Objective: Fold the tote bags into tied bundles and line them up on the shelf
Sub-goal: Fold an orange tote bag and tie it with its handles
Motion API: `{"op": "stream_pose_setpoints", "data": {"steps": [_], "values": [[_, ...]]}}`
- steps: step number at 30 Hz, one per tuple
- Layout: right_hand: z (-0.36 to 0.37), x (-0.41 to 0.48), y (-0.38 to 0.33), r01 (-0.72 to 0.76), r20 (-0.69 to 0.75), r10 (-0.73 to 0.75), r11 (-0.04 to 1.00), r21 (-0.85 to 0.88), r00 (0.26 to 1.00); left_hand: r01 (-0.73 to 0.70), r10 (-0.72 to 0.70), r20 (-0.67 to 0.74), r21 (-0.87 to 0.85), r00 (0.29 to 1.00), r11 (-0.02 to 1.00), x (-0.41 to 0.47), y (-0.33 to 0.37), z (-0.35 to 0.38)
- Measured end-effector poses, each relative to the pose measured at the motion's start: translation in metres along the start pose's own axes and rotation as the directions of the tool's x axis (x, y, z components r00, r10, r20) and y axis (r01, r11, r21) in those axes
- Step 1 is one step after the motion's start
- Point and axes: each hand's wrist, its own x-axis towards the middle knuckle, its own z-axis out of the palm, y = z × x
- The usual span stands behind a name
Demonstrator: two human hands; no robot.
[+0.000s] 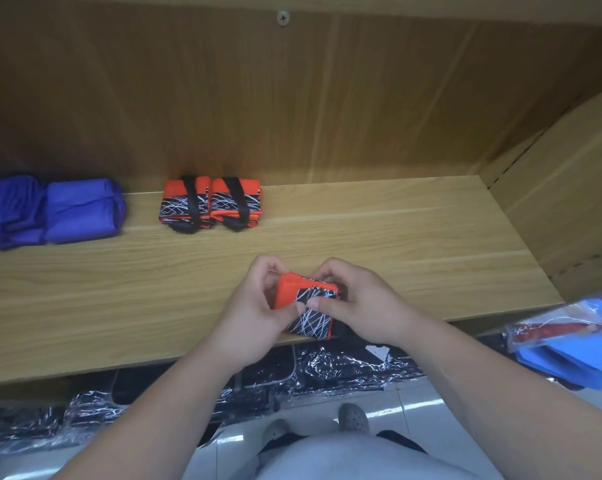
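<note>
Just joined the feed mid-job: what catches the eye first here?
The left hand and right hand together grip a folded orange and black tote bundle at the front edge of the shelf. Behind, two strapped orange bundles sit side by side at the back. Purple bundles lie further left.

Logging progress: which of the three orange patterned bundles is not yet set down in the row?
The front bundle, gripped by the left hand and right hand at the shelf edge; the tied pair sits side by side farther back, untouched.
</note>
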Motion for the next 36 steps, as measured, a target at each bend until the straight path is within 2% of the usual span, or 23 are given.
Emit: {"op": "stream_pose_setpoints", "data": {"steps": [2, 4, 6, 9, 11, 13, 15, 19, 21, 24, 27, 30, 36], "values": [[0.002, -0.001, -0.008, 0.068, -0.022, -0.067, 0.995, 0.070, 0.998, 0.041, -0.045, -0.015, -0.224, 0.999, 0.974, -0.004, 0.005, 0.000], [0.001, 0.000, -0.018, 0.116, -0.076, -0.105, 0.979, 0.167, 0.992, 0.070, -0.080, -0.017, -0.328, 0.997, 0.942, -0.009, 0.012, 0.000], [-0.002, 0.001, -0.027, 0.125, -0.102, -0.103, 0.961, 0.245, 0.989, 0.064, -0.078, -0.025, -0.352, 0.997, 0.934, -0.012, 0.018, 0.001], [-0.007, -0.001, -0.036, 0.075, -0.033, -0.069, 0.963, 0.260, 0.997, 0.032, -0.094, -0.139, -0.396, 0.986, 0.918, -0.011, 0.021, 0.003], [-0.013, -0.004, -0.037, 0.019, 0.021, -0.023, 0.982, 0.189, 0.999, 0.006, -0.113, -0.238, -0.409, 0.965, 0.912, -0.009, 0.021, 0.000], [-0.019, -0.011, -0.037, -0.070, 0.007, 0.069, 0.995, 0.064, 0.998, -0.014, -0.120, -0.307, -0.401, 0.944, 0.916, -0.007, 0.020, -0.008], [-0.025, -0.019, -0.038, -0.138, 0.003, 0.138, 0.990, 0.002, 0.990, -0.037, -0.112, -0.339, -0.404, 0.934, 0.914, -0.007, 0.021, -0.018], [-0.038, -0.033, -0.046, -0.199, 0.082, 0.199, 0.980, -0.009, 0.977, -0.056, -0.115, -0.349, -0.444, 0.930, 0.894, -0.011, 0.027, -0.033], [-0.044, -0.038, -0.050, -0.212, 0.092, 0.203, 0.972, 0.103, 0.975, -0.085, -0.092, -0.347, -0.463, 0.933, 0.882, -0.014, 0.032, -0.035], [-0.054, -0.044, -0.057, -0.206, 0.110, 0.179, 0.921, 0.331, 0.978, -0.114, -0.056, -0.365, -0.430, 0.929, 0.896, -0.015, 0.037, -0.034], [-0.057, -0.042, -0.061, -0.180, 0.072, 0.166, 0.945, 0.274, 0.983, -0.108, -0.034, -0.370, -0.356, 0.929, 0.928, -0.011, 0.033, -0.028], [-0.054, -0.038, -0.069, -0.092, 0.036, 0.086, 0.962, 0.258, 0.996, -0.075, -0.052, -0.382, -0.310, 0.923, 0.948, -0.006, 0.024, -0.021], [-0.054, -0.051, -0.089, 0.049, 0.261, -0.129, 0.954, 0.295, 0.957, -0.047, -0.134, -0.414, -0.399, 0.900, 0.916, 0.000, 0.019, -0.021]]}}
